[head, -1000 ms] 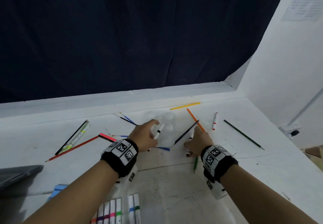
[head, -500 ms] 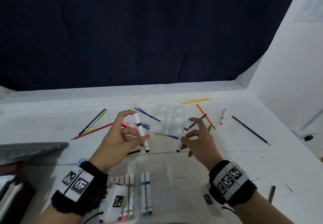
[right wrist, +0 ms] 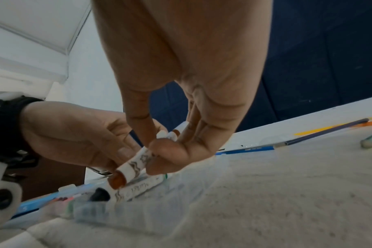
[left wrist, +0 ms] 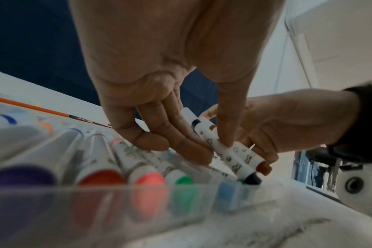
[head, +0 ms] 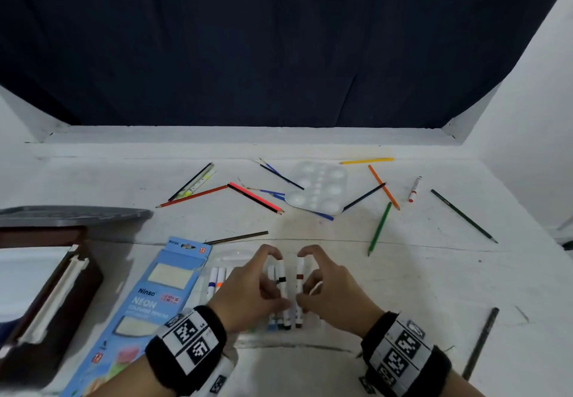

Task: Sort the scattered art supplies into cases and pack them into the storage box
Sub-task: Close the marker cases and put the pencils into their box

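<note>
A clear marker case (head: 235,260) lies near me on the table and holds a row of white markers (left wrist: 138,167) with coloured caps. My left hand (head: 254,288) pinches a black-capped marker (head: 282,285) between thumb and fingers, its cap end down at the case's right side (left wrist: 250,178). Beside it my right hand (head: 328,291) pinches a brown-capped marker (head: 299,285), which the right wrist view shows tilted cap-down (right wrist: 130,167) over the case. The two markers lie parallel and the hands almost touch. The left hand hides the middle markers in the head view.
A blue Ninso pencil box (head: 148,297) lies left of the case. A brown storage box (head: 46,303) and grey lid (head: 71,213) sit further left. Farther back are a white palette (head: 319,192), scattered pencils, a green pencil (head: 379,229) and a red marker (head: 415,189).
Both hands picked markers up by the palette and drew back toward me. They now hold those markers low over the marker case, and the view has tilted down.
</note>
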